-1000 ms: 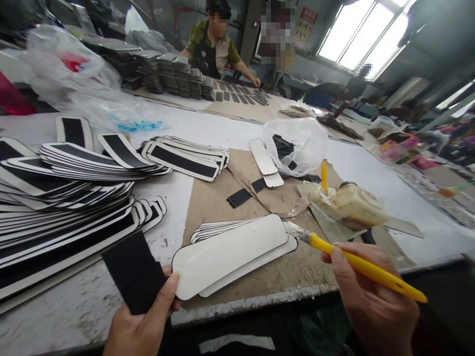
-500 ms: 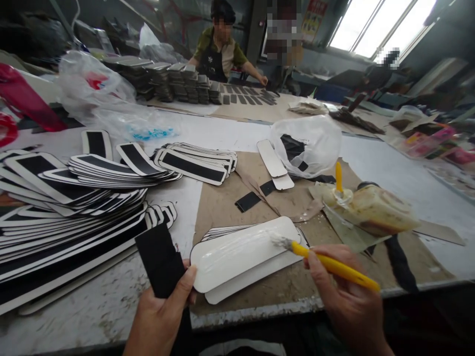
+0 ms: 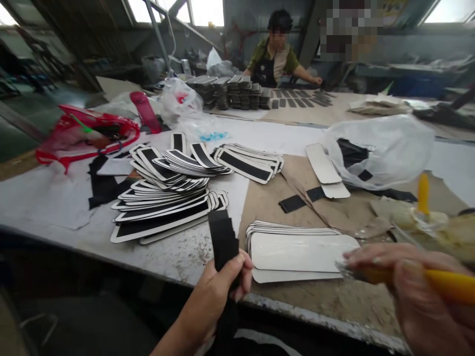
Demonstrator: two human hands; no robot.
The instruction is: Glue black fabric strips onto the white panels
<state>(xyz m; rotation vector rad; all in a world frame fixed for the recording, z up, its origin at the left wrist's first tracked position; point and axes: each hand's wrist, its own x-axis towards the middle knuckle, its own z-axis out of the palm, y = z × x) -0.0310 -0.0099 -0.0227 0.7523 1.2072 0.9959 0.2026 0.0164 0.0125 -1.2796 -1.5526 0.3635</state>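
Observation:
My left hand (image 3: 222,287) is closed round a bundle of black strips (image 3: 221,235), just left of the white rounded pieces. Those white pieces (image 3: 297,251) lie fanned in a stack on brown paper, the top one glossy with a wet-looking coat. In my right hand (image 3: 419,291) is a brush with a yellow handle (image 3: 447,284); its bristles are at the right end of the top white piece. Left of the stack are piles of white-edged pieces with black centres (image 3: 163,212). Two black strips (image 3: 293,203) lie behind the stack.
A clear plastic bag (image 3: 393,148) with black scraps stands at the back right, beside a glue container (image 3: 452,232) with a yellow handle in it. A red bag (image 3: 61,143) lies far left. Across the table sits a person (image 3: 274,54) near grey stacks (image 3: 237,91).
The view has swung left. My left hand has come away from the white stack's edge with the black strips. The brush has moved to the top piece's right end.

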